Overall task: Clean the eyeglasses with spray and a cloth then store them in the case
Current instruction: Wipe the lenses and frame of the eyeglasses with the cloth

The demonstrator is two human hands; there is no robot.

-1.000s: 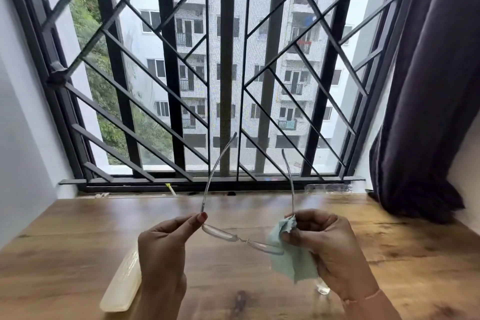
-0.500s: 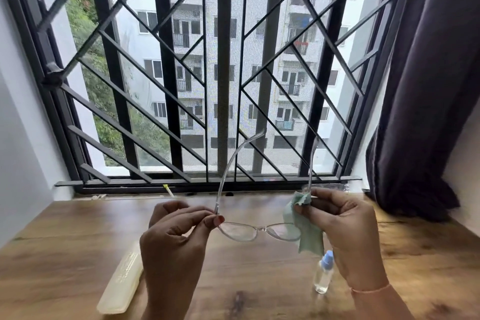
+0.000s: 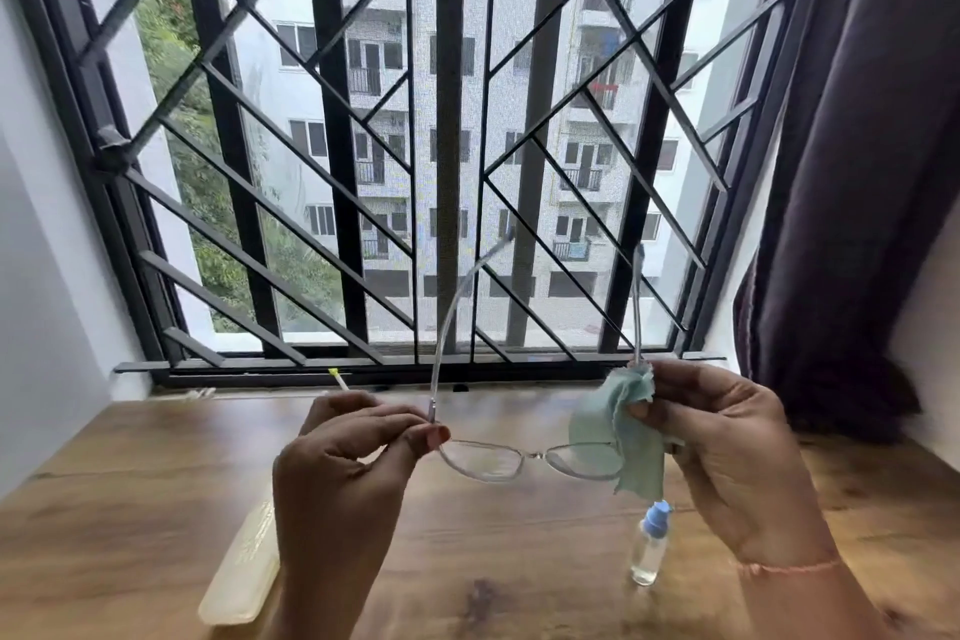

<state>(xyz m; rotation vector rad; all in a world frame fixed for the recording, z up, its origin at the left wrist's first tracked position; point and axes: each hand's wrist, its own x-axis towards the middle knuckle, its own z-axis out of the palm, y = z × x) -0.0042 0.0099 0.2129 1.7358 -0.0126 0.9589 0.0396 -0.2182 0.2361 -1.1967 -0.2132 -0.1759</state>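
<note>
Fingertips (image 3: 439, 434) of the left hand (image 3: 343, 478) are pinched on one hinge of the eyeglasses (image 3: 485, 463). The other hinge is clamped through the cloth (image 3: 613, 431) by the right hand (image 3: 727, 457). Eyeglasses are held between both hands, above the table (image 3: 130, 509).

You're in a room of a home, likely a flat. Your wooden desk (image 3: 130, 509) sits against a window (image 3: 280, 203) covered by a black security grille (image 3: 324, 120). A dark purple curtain (image 3: 857, 172) hangs at the right, and an apartment block (image 3: 374, 57) with balconies faces you.
</note>
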